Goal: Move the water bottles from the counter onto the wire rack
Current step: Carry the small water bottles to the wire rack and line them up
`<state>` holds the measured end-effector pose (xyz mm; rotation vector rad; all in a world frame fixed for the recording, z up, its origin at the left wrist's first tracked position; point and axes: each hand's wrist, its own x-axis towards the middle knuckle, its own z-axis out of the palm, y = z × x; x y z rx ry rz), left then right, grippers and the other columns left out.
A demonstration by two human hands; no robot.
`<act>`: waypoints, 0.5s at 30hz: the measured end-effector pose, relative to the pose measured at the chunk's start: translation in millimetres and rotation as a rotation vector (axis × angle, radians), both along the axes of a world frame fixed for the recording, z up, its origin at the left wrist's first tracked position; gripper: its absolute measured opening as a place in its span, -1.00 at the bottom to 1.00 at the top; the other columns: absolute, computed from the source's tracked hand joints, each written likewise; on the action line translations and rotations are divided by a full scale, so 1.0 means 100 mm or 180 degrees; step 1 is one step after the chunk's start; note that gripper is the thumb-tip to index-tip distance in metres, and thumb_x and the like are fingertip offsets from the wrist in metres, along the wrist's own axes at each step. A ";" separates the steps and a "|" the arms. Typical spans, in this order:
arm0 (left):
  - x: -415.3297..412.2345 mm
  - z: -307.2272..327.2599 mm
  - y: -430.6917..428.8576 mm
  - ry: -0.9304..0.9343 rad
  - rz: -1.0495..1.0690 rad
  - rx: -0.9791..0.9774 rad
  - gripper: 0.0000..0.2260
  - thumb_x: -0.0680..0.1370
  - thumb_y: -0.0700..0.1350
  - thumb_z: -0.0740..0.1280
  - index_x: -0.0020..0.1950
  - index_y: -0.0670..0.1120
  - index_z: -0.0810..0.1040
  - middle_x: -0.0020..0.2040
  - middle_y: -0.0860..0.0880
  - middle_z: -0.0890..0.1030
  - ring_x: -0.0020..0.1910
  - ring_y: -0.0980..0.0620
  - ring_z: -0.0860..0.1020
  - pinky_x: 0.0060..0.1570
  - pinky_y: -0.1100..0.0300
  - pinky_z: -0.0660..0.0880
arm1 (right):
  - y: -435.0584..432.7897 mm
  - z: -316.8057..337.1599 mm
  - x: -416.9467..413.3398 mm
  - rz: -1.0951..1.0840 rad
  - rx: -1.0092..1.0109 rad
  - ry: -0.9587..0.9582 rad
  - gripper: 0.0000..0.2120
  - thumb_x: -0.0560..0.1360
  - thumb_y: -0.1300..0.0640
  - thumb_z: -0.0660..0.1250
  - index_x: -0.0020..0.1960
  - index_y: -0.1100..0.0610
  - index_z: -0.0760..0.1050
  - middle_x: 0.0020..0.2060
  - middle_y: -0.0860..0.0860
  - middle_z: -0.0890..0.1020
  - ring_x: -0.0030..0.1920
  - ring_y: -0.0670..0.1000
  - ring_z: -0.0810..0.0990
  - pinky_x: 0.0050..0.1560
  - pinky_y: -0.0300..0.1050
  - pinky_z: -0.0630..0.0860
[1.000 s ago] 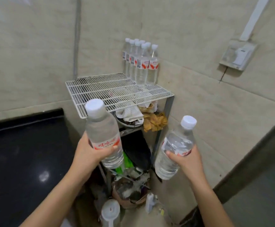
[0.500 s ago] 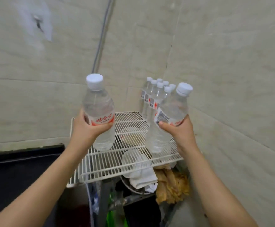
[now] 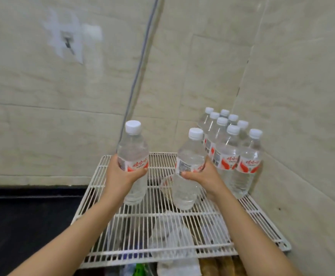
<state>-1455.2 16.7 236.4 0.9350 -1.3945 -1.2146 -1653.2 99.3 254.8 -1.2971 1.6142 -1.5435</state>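
Note:
My left hand [image 3: 120, 174] grips a clear water bottle [image 3: 133, 154] with a white cap and red label, upright over the left middle of the white wire rack [image 3: 182, 232]. My right hand [image 3: 204, 176] grips a second bottle [image 3: 189, 188] of the same kind, its base low over the rack's middle; whether it touches the wires I cannot tell. Several more bottles [image 3: 232, 152] stand packed together in the rack's back right corner against the tiled walls.
A black counter [image 3: 23, 220] lies to the left of the rack. Beneath the wires show a white cloth [image 3: 170, 242], a bowl and brownish items on a lower shelf. A grey cable [image 3: 136, 76] runs down the wall corner behind the rack.
Both hands have carried their bottles forward and down over the rack. The right bottle has gone from tilted to upright, close to the standing group. My view has moved nearer.

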 end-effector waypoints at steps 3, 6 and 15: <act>-0.17 -0.01 0.07 0.0135 0.0282 -0.0029 -0.52 0.34 -0.29 0.48 0.16 -0.06 0.37 -0.05 0.04 0.53 -0.10 0.12 0.52 -0.08 0.18 0.43 | -0.04 -0.05 -0.16 0.0285 0.0049 -0.0265 -0.28 0.27 0.43 0.46 0.30 0.04 0.26 0.09 0.01 0.55 0.04 -0.04 0.56 -0.03 -0.21 0.54; -0.25 -0.09 0.15 0.0092 0.0673 -0.0071 -0.47 0.30 -0.17 0.53 0.09 0.10 0.31 -0.03 0.09 0.51 -0.05 0.10 0.52 0.06 0.07 0.47 | -0.04 -0.18 -0.24 0.0316 0.0047 -0.0514 -0.17 0.32 0.42 0.41 0.43 0.03 0.09 0.16 0.02 0.51 0.10 0.00 0.55 0.07 -0.05 0.53; -0.03 -0.15 0.21 -0.0659 0.0478 -0.0073 -0.17 0.26 0.06 0.53 0.41 0.09 0.16 0.32 -0.02 0.40 0.26 -0.03 0.41 0.30 -0.13 0.34 | -0.04 -0.30 -0.25 0.0232 -0.0152 -0.0397 -0.17 0.30 0.31 0.48 0.41 -0.07 0.15 0.21 0.07 0.50 0.16 0.06 0.54 0.18 0.11 0.50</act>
